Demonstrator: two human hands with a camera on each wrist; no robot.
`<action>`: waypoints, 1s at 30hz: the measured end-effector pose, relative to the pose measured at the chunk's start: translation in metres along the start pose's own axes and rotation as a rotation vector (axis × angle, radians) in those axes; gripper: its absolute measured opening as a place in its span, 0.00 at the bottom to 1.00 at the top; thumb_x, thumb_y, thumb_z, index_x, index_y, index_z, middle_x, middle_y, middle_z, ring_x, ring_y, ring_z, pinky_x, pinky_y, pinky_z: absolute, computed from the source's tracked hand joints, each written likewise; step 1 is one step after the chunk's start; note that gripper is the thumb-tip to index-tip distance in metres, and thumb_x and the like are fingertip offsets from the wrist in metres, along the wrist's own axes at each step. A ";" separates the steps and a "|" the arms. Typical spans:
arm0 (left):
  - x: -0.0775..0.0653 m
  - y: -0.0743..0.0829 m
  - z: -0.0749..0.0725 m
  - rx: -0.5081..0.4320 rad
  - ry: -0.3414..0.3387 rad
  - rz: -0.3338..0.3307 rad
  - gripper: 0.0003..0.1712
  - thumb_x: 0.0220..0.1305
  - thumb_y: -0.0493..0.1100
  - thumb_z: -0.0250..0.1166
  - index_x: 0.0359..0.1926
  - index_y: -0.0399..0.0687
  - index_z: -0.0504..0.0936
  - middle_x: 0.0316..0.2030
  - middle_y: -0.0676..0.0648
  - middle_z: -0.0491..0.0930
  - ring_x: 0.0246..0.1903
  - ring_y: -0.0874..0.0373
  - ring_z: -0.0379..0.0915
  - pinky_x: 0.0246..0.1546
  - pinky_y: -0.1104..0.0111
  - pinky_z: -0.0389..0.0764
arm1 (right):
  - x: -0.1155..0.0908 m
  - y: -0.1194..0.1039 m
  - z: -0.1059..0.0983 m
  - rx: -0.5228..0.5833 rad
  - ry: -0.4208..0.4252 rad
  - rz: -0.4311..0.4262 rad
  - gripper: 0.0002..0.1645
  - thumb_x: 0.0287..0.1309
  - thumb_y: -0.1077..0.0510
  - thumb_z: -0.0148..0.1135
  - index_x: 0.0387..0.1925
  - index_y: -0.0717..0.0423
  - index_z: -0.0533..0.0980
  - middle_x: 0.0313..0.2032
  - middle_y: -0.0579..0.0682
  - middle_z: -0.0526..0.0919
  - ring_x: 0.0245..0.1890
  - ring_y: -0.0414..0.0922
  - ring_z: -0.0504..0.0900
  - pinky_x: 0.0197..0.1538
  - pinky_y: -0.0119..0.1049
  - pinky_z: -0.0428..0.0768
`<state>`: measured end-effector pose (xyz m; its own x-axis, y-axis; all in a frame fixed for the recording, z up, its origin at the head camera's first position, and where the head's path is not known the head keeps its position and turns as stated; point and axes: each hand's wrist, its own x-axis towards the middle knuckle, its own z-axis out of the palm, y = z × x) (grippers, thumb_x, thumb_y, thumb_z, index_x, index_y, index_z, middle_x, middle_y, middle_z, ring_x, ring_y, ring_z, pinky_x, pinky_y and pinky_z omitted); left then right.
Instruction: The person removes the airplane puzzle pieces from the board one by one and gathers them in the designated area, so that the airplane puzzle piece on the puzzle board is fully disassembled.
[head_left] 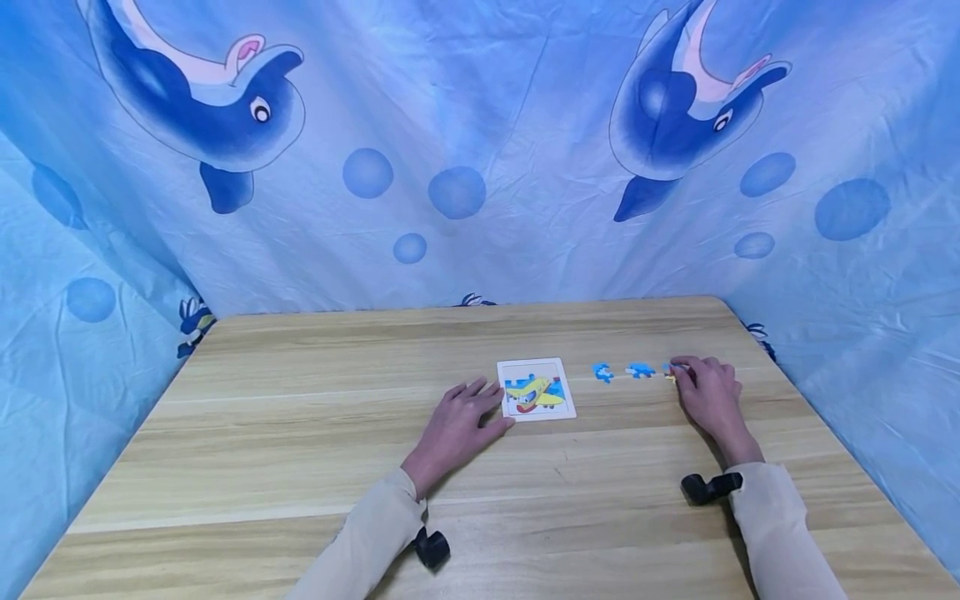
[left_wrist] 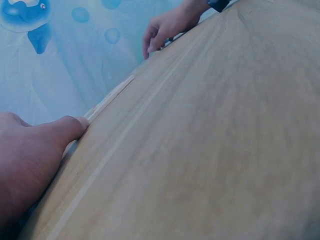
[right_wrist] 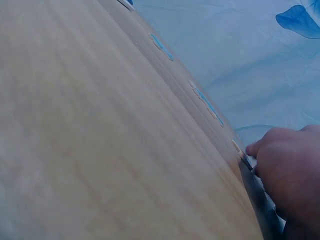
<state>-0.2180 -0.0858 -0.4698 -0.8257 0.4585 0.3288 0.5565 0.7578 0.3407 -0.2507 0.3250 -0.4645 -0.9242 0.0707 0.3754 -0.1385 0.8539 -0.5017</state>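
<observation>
A square white puzzle board (head_left: 561, 362) with a partly filled picture of a yellow airplane lies near the middle of the table. My left hand (head_left: 459, 425) rests at its left side, fingers spread, with the thumb by the lower left corner. In the left wrist view the left thumb (left_wrist: 70, 129) touches the board's edge. Further right, my right hand (head_left: 708, 396) pinches a small puzzle piece (head_left: 670, 372) between thumb and index finger, low at the table surface. Its fingertips partly cover the piece. Two blue puzzle pieces, one nearer (head_left: 602, 372) the board and one between (head_left: 641, 370), lie flat.
The wooden table (head_left: 337, 367) reaches back to a blue cloth backdrop (head_left: 525, 250) printed with dolphins and bubbles. Cloth also hangs along the table's left and right sides. A black wrist camera (head_left: 432, 550) is on the left sleeve, and another black camera (head_left: 705, 488) on the right.
</observation>
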 end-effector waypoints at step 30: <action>0.000 -0.001 0.000 0.002 -0.002 -0.002 0.33 0.73 0.61 0.63 0.66 0.43 0.81 0.65 0.45 0.78 0.70 0.47 0.67 0.70 0.48 0.67 | -0.016 -0.117 0.047 0.256 -0.190 -0.316 0.14 0.69 0.68 0.60 0.54 0.66 0.80 0.43 0.54 0.79 0.44 0.50 0.76 0.46 0.45 0.79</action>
<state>-0.2180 -0.0867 -0.4697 -0.8271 0.4579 0.3260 0.5545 0.7598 0.3396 -0.2364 0.1994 -0.4481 -0.8682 -0.2891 0.4034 -0.4857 0.6617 -0.5711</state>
